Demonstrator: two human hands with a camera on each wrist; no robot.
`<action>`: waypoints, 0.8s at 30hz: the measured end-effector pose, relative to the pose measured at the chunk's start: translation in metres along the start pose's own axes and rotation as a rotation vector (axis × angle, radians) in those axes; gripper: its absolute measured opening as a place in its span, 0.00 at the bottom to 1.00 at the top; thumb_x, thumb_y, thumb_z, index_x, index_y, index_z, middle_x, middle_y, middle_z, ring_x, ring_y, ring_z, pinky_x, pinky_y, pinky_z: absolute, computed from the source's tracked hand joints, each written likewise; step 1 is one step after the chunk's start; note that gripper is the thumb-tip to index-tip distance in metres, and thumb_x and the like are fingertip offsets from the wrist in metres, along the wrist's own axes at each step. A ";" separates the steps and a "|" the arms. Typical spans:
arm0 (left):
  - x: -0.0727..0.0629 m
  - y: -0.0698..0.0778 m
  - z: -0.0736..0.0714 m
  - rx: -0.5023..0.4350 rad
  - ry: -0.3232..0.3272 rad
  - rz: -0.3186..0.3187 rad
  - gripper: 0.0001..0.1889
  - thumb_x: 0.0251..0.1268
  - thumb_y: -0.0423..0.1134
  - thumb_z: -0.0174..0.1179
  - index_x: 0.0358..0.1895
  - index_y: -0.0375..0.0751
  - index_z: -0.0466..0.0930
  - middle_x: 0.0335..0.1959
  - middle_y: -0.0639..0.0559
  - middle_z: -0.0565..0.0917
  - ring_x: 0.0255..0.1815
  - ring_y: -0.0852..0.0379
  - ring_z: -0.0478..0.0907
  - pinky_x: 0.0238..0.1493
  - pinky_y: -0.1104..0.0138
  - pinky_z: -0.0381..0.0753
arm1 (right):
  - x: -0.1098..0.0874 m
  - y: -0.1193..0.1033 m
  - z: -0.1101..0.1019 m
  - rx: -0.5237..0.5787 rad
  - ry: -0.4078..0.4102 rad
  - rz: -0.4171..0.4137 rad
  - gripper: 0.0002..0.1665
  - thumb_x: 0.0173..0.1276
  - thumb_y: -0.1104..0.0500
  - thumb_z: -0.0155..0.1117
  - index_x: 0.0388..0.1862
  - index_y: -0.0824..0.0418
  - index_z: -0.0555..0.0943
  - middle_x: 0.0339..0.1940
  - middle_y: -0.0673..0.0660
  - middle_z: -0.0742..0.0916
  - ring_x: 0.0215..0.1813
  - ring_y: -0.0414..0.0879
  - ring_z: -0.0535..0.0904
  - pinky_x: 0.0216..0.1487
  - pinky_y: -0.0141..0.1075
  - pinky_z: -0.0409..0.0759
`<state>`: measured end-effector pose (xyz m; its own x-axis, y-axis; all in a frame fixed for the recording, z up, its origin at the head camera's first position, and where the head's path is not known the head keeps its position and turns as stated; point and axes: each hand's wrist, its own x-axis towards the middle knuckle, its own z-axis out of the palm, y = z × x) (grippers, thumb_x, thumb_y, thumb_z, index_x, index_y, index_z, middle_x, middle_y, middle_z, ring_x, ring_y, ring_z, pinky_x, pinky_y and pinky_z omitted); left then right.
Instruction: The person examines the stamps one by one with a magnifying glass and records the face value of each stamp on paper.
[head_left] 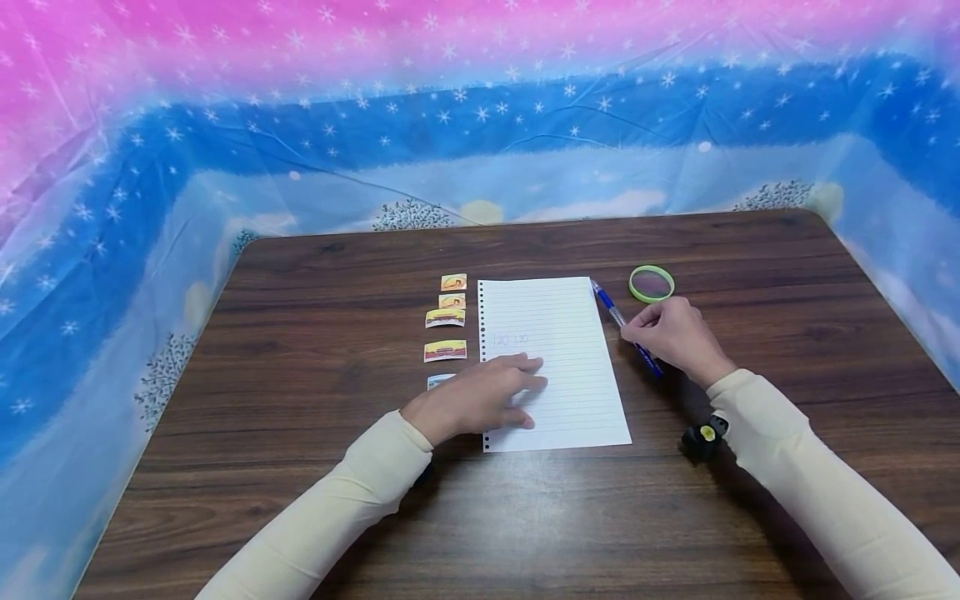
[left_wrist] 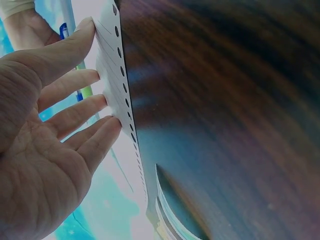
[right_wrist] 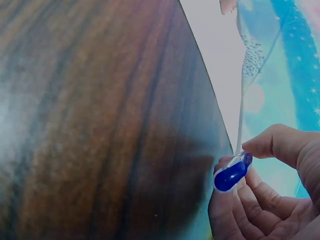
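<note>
A sheet of lined, hole-punched paper point(head_left: 555, 321) lies on the table, with faint handwriting near its left side. My left hand point(head_left: 483, 396) rests on its lower left part, fingers spread and fairly straight; in the left wrist view the fingertips point(left_wrist: 114, 125) are at the punched edge. At the sheet's right side, my right hand point(head_left: 675, 333) pinches a blue pen point(head_left: 605, 298) between thumb and fingers. The pen slants along the paper's edge, and its blue end point(right_wrist: 231, 176) shows by the thumb in the right wrist view.
Left of the paper, several small printed picture cards stand in a column, among them an orange one point(head_left: 453, 282) and a yellow-red one point(head_left: 446, 351); the lowest point(head_left: 438, 381) is partly hidden by my left hand. A green ring point(head_left: 633, 284) lies beyond my right hand on the brown table point(head_left: 300, 333).
</note>
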<state>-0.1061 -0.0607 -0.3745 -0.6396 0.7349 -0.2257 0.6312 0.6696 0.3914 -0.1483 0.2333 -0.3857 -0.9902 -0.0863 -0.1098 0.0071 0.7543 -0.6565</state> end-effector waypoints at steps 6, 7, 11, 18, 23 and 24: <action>0.000 0.000 0.000 0.005 0.001 0.006 0.31 0.65 0.46 0.70 0.70 0.40 0.75 0.77 0.44 0.65 0.79 0.46 0.58 0.76 0.57 0.59 | 0.002 0.000 -0.002 0.071 -0.027 0.006 0.12 0.70 0.59 0.63 0.39 0.70 0.84 0.29 0.59 0.87 0.30 0.48 0.82 0.31 0.38 0.77; 0.000 0.000 0.000 0.005 0.000 0.007 0.32 0.65 0.46 0.70 0.70 0.40 0.75 0.77 0.44 0.65 0.79 0.46 0.58 0.76 0.57 0.59 | 0.002 0.000 -0.003 0.088 -0.032 0.007 0.12 0.70 0.60 0.63 0.39 0.70 0.84 0.30 0.60 0.87 0.30 0.47 0.83 0.31 0.38 0.78; 0.000 0.000 -0.001 0.005 -0.003 0.007 0.32 0.66 0.46 0.70 0.70 0.40 0.75 0.77 0.44 0.65 0.79 0.47 0.58 0.76 0.57 0.59 | 0.003 -0.001 -0.003 0.131 -0.037 0.001 0.13 0.72 0.61 0.61 0.41 0.72 0.83 0.34 0.62 0.87 0.31 0.47 0.85 0.32 0.38 0.82; 0.000 0.000 -0.001 0.001 -0.004 0.008 0.32 0.66 0.46 0.70 0.70 0.40 0.74 0.77 0.44 0.65 0.79 0.47 0.58 0.76 0.57 0.59 | 0.004 -0.002 -0.004 0.159 -0.033 -0.017 0.13 0.75 0.60 0.61 0.44 0.73 0.82 0.38 0.65 0.86 0.33 0.48 0.83 0.35 0.37 0.84; 0.000 -0.001 0.000 -0.004 -0.003 0.003 0.32 0.65 0.46 0.70 0.71 0.40 0.74 0.77 0.44 0.65 0.79 0.47 0.57 0.76 0.58 0.58 | 0.004 -0.004 -0.005 0.191 -0.022 -0.036 0.14 0.76 0.61 0.62 0.47 0.74 0.81 0.40 0.67 0.85 0.33 0.49 0.83 0.37 0.36 0.85; 0.000 -0.001 0.000 -0.004 -0.002 0.003 0.32 0.65 0.46 0.70 0.71 0.40 0.74 0.77 0.44 0.65 0.79 0.47 0.57 0.76 0.58 0.58 | 0.004 -0.004 -0.006 0.195 -0.020 -0.039 0.14 0.76 0.60 0.62 0.47 0.73 0.81 0.41 0.68 0.84 0.33 0.49 0.83 0.37 0.36 0.85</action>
<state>-0.1064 -0.0616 -0.3751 -0.6365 0.7373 -0.2265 0.6313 0.6667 0.3962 -0.1534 0.2335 -0.3793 -0.9874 -0.1270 -0.0948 -0.0024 0.6098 -0.7925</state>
